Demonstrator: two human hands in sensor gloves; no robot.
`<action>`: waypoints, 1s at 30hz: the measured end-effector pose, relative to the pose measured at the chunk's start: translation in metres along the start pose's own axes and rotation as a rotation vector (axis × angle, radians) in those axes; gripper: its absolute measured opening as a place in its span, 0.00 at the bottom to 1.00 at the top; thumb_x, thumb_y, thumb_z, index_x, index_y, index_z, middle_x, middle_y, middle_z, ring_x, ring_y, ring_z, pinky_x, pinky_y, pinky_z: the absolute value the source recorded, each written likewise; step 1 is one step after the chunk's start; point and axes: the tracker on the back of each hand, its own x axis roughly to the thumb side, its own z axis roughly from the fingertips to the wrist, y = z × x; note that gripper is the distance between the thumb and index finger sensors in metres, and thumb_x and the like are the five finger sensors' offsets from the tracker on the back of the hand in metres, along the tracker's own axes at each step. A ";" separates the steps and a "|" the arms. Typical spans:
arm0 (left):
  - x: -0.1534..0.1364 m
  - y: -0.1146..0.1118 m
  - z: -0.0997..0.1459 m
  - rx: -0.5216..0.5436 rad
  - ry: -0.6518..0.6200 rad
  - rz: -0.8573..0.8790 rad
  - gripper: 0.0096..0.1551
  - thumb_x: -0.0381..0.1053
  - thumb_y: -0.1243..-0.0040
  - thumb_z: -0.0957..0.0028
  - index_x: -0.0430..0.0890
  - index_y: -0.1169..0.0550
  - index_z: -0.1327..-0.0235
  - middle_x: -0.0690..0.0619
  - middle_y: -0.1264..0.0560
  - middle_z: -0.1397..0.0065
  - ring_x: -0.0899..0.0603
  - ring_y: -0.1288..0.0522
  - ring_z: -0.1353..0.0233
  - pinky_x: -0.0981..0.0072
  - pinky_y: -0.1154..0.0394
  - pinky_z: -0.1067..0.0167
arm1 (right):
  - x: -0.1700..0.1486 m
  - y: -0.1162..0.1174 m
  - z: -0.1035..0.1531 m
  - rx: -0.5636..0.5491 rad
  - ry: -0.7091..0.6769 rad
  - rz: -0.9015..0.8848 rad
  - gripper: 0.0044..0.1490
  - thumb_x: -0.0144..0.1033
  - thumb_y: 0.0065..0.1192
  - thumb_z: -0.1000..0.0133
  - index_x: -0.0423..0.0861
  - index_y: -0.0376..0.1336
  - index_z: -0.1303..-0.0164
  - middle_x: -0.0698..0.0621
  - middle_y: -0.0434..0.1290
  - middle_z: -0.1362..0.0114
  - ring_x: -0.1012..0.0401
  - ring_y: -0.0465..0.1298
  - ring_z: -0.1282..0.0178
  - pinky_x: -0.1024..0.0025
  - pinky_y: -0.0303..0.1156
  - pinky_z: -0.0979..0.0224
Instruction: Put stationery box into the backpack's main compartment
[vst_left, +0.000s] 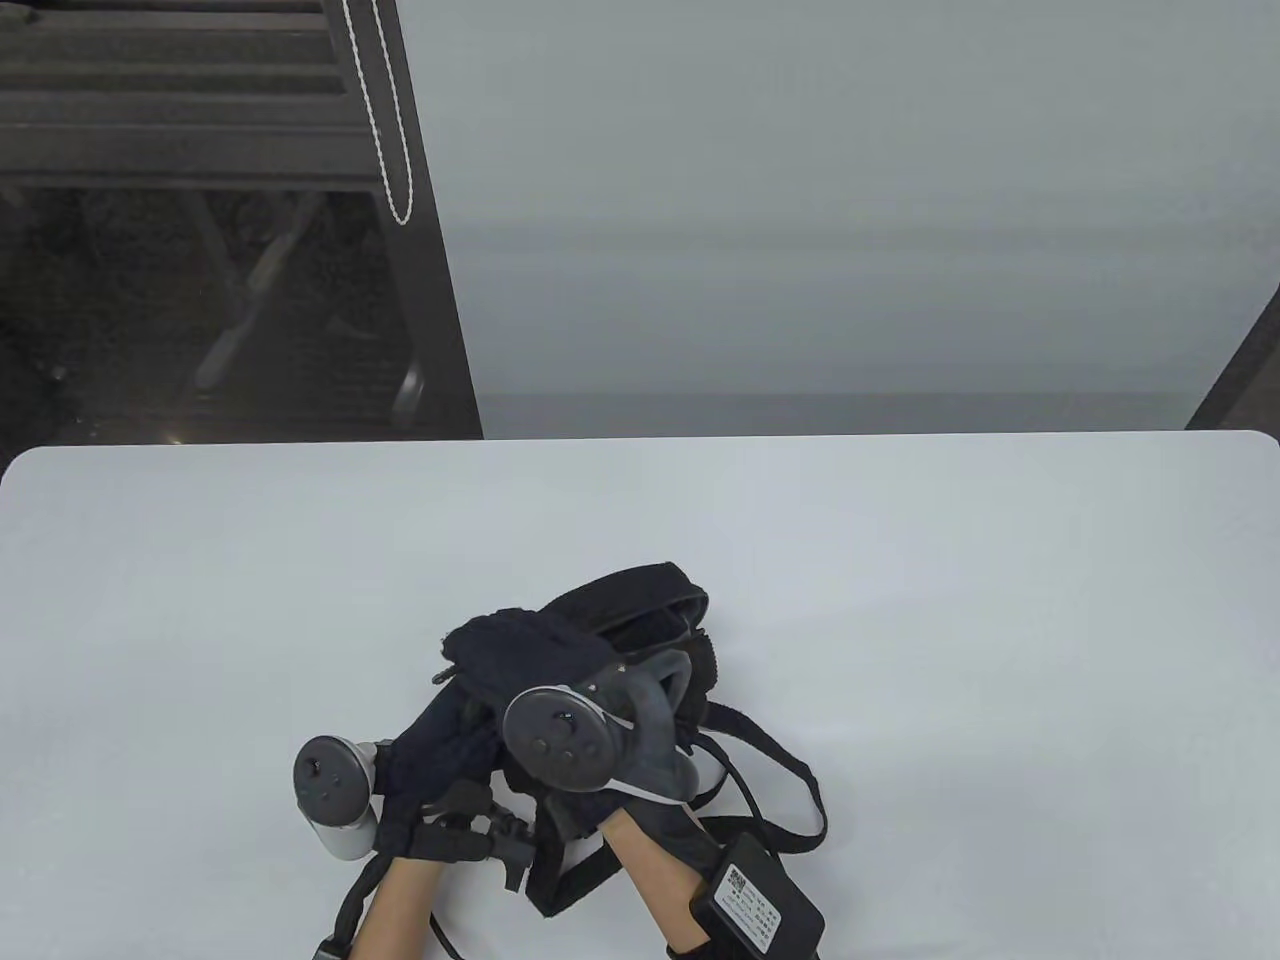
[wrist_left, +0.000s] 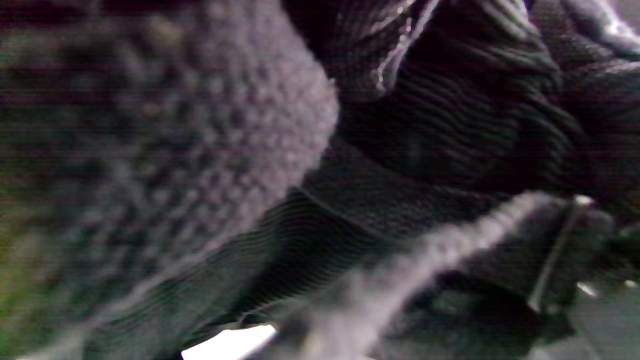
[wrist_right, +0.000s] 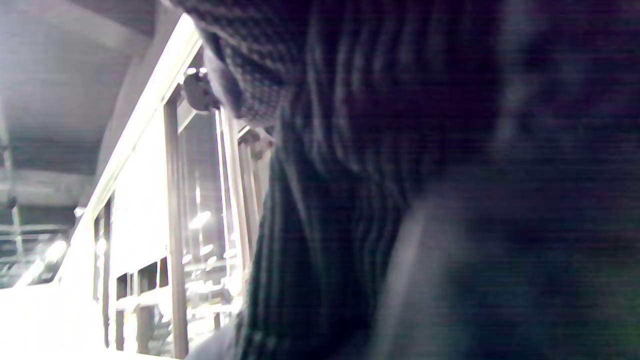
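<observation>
A black backpack (vst_left: 650, 600) lies on the white table (vst_left: 1000, 650) near the front middle, its straps (vst_left: 790, 790) trailing to the right. My left hand (vst_left: 480, 670) reaches over the backpack's left top edge, and its knitted gloved fingers (wrist_left: 175, 125) lie against black backpack fabric (wrist_left: 450, 125). My right hand (vst_left: 620, 800) is at the backpack's middle, its fingers hidden under its tracker (vst_left: 555, 735). The right wrist view shows only dark fabric (wrist_right: 400, 150) close up. No stationery box shows in any view.
The table's far edge (vst_left: 640, 435) runs across the middle of the table view, with a grey wall and dark shelving (vst_left: 180, 100) behind it. A black sensor box (vst_left: 755, 900) sits on my right forearm.
</observation>
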 end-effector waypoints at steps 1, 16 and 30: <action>0.000 -0.001 0.000 -0.006 -0.002 -0.001 0.25 0.46 0.37 0.41 0.56 0.23 0.29 0.45 0.22 0.32 0.30 0.25 0.29 0.29 0.33 0.33 | -0.004 -0.003 0.000 -0.008 0.012 -0.017 0.21 0.40 0.73 0.49 0.56 0.75 0.44 0.54 0.84 0.39 0.58 0.83 0.38 0.61 0.77 0.36; -0.003 0.001 -0.001 -0.006 -0.010 0.050 0.24 0.47 0.38 0.41 0.57 0.23 0.30 0.46 0.22 0.32 0.30 0.24 0.30 0.31 0.32 0.33 | -0.070 -0.041 0.000 -0.138 0.191 -0.186 0.22 0.38 0.73 0.48 0.53 0.74 0.43 0.51 0.84 0.41 0.56 0.84 0.42 0.61 0.80 0.39; -0.001 0.005 -0.001 0.013 -0.039 0.180 0.24 0.47 0.40 0.42 0.57 0.23 0.30 0.46 0.21 0.33 0.31 0.22 0.31 0.32 0.29 0.34 | -0.143 -0.057 0.022 -0.184 0.380 -0.290 0.23 0.38 0.70 0.46 0.52 0.73 0.40 0.51 0.83 0.39 0.55 0.84 0.42 0.60 0.79 0.39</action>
